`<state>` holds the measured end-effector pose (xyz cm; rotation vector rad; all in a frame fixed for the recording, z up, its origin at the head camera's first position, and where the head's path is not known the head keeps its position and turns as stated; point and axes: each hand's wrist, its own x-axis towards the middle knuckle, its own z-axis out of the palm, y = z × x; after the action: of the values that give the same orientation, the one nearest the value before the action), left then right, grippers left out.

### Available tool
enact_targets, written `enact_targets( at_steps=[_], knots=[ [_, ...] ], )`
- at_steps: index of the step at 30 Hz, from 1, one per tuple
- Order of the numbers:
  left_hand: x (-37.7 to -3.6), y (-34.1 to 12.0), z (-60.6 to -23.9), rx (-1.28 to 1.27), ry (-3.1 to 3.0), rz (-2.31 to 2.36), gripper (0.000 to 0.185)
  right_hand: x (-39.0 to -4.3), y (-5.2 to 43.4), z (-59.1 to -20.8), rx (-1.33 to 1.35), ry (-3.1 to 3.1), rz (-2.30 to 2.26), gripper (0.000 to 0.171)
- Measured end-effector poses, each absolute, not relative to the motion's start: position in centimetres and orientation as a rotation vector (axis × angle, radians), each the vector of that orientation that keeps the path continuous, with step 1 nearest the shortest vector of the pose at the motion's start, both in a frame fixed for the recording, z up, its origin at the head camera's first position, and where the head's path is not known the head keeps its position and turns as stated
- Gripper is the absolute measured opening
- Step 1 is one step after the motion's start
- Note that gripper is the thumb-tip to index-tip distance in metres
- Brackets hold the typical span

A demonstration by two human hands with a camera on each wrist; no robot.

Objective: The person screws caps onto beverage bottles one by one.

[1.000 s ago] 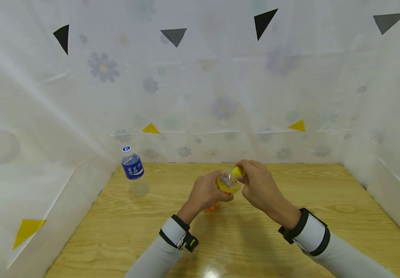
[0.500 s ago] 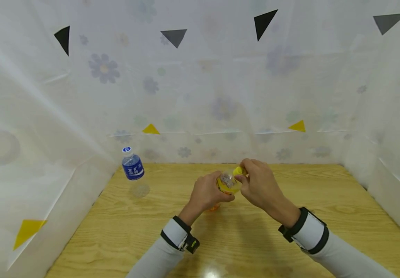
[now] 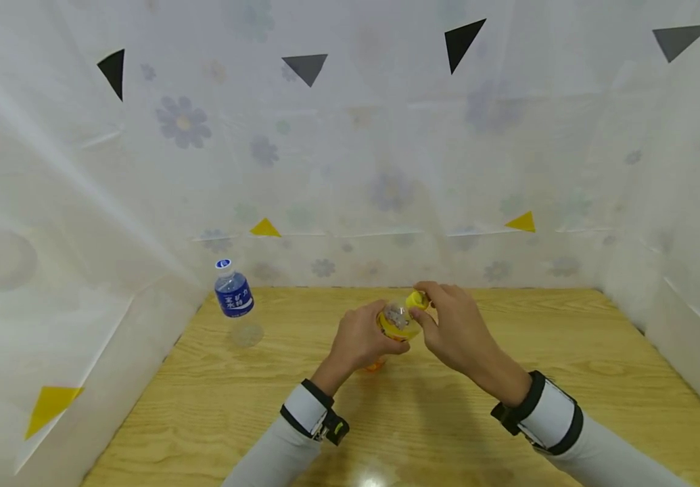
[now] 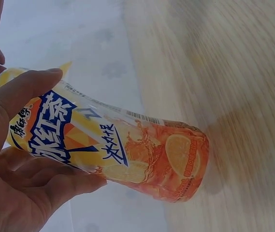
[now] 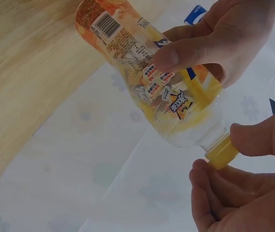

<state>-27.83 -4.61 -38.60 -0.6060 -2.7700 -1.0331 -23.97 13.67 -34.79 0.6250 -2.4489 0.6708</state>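
An orange-and-yellow iced tea bottle [image 3: 393, 322] sits tilted in my grip at the centre of the frame, raised above the wooden worktop [image 3: 569, 365], its base pointing down toward the boards and its neck angled up to the right. My left hand [image 3: 362, 340] wraps the labelled body, thumb across the front of the label and fingers [image 4: 67, 186] curled underneath, as the left wrist view shows. The bottle looks empty in the right wrist view, with clear plastic showing near the shoulder. My right hand [image 3: 456, 328] meets the bottle at its neck, where thumb and fingers [image 5: 260, 137] pinch the yellow cap [image 3: 416, 300]; the cap sits on the neck between them. Both sleeves are pale with dark-edged white wrist bands.

In the left middle of the head view, well apart from my hands, a small water bottle [image 3: 232, 294] with a blue label and blue-and-white cap stands upright on the far left corner of the worktop. White flowered sheeting [image 3: 386, 169] walls in the worktop on three sides, dotted with black, grey and yellow triangles.
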Motion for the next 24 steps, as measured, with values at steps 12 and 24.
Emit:
enact_targets(
  at_steps=[12, 24],
  knots=[
    [-27.81, -4.49, -38.50, -0.593, -2.800, -1.037, 0.064, -23.41, 13.63, -34.82, 0.674, -2.475, 0.697, 0.044],
    [-27.78, -4.59, -38.44, -0.598, -2.799, -1.035, 0.064, -23.91, 13.55, -35.44, 0.677, -2.395, 0.659, 0.038]
  ],
)
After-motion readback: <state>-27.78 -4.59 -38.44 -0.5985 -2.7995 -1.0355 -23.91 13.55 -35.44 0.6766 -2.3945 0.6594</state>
